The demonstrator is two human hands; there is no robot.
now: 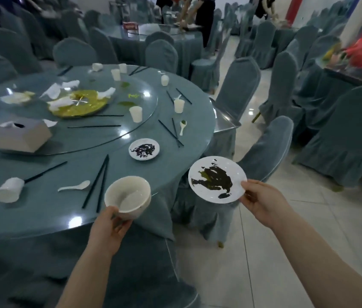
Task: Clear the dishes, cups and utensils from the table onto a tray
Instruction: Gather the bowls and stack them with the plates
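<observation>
The left hand [109,227] grips a white bowl [127,196] by its lower wall, held above the near edge of the table [42,214], while the right hand [262,201] pinches the rim of a sauce-smeared plate [216,180] out past the table's right edge. Both look like stiff, breakable ceramic, the plate probably slick where smeared, so its clean rim is the safest hold. A second dirty plate [144,149] sits near the right edge; no tray is visible, though the far view is blurred.

Our round bench [42,214] after the meal, draped in blue-grey cloth.
We see a soiled plate [144,149], black chopsticks [96,182], white spoon [75,186], tipped cup [9,190] and glass turntable [117,132] on it.
</observation>
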